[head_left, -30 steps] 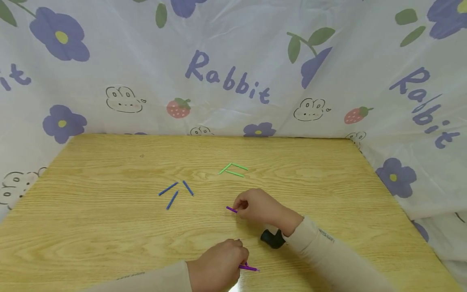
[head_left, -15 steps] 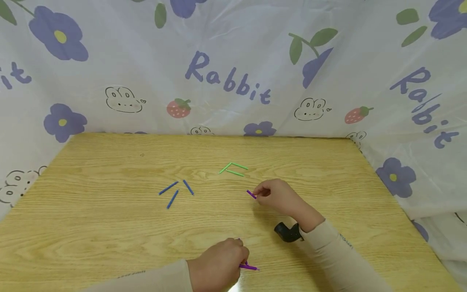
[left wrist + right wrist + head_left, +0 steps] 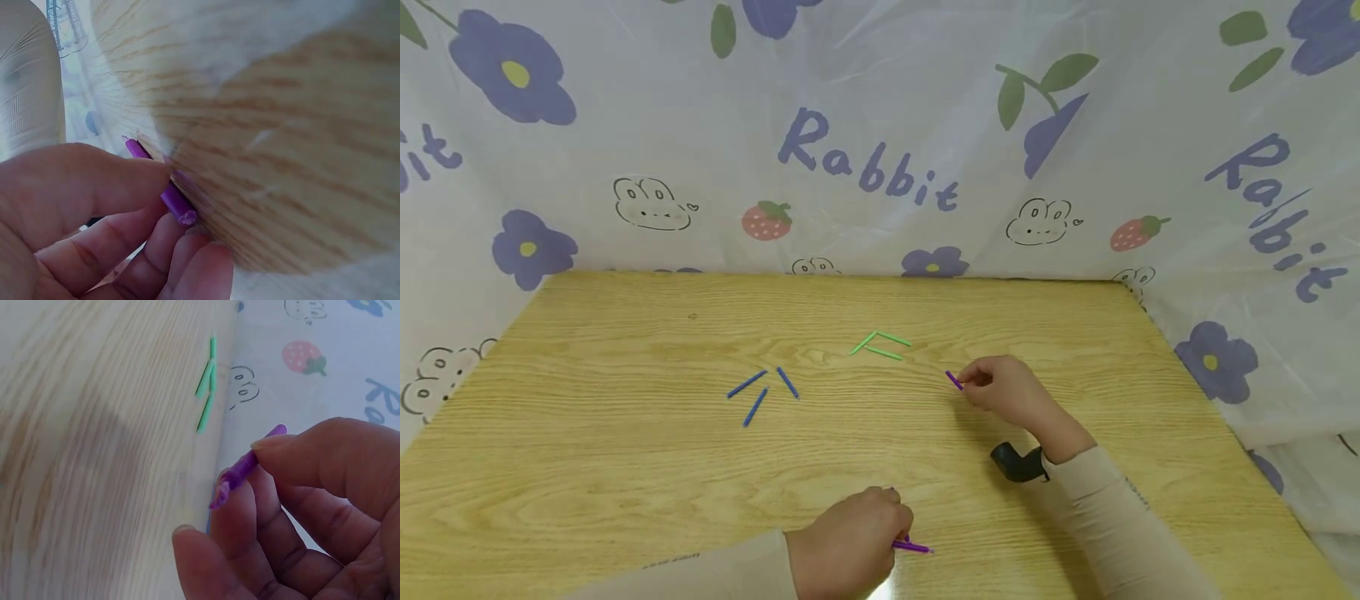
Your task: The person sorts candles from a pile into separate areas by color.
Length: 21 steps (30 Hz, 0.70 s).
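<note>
My right hand [image 3: 1011, 396] pinches a thin purple stick, like a small candle [image 3: 250, 459], between thumb and fingers above the right-middle of the table. A frayed, paler tip shows on its lower end in the right wrist view. Low at the front, my left hand [image 3: 853, 542] holds purple, candle-like stick material [image 3: 913, 547] at the wooden surface. Purple shows on both sides of the thumb in the left wrist view; whether it is one stick or two, I cannot tell. Three green sticks [image 3: 883, 353] lie touching or close together farther back.
Three blue sticks [image 3: 756, 407] lie apart from one another left of centre on the wooden table [image 3: 625, 475]. A black curved piece [image 3: 1017, 462] sits at the right wrist. Printed rabbit cloth [image 3: 865, 225] hangs behind the table and along its sides.
My right hand has moved away to the right and back, carrying its purple stick from near the table's middle. The left hand, green sticks and blue sticks stay put.
</note>
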### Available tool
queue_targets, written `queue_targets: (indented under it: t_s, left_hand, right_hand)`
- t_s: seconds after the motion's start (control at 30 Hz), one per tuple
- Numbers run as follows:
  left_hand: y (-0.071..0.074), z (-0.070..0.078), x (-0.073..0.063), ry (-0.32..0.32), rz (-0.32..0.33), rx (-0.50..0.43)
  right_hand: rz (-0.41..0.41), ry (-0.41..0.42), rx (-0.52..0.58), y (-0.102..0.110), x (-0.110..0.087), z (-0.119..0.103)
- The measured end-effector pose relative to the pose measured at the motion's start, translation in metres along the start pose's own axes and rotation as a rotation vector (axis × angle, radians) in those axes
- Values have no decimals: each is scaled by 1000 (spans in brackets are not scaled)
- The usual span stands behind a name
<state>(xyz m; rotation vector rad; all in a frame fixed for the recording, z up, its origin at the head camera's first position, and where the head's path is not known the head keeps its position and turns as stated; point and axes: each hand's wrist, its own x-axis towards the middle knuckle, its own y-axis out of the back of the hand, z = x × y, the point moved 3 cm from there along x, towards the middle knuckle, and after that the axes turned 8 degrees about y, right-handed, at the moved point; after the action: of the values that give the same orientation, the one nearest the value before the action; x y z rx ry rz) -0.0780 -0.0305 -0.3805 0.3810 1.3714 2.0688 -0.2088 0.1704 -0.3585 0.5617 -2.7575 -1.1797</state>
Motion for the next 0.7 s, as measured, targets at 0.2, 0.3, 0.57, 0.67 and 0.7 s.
queue_targets:
  t_s: [0.2,0.3,0.57,0.67,0.7]
  left_hand:
    - [0,0,-1,2,8,-7]
    - [0,1,-1,3,9,-6]
    - [0,1,0,9,11,7]
    - [0,1,0,11,10,9]
    - [0,1,0,12,9,9]
  right_hand:
    - [-2,-11,-25,7,1,10]
    - [-6,-17,-38,10,2,15]
    - [-7,-54,-62,17,6,27]
    - [-13,-80,-76,19,9,31]
    - [-11,-86,-87,19,11,32]
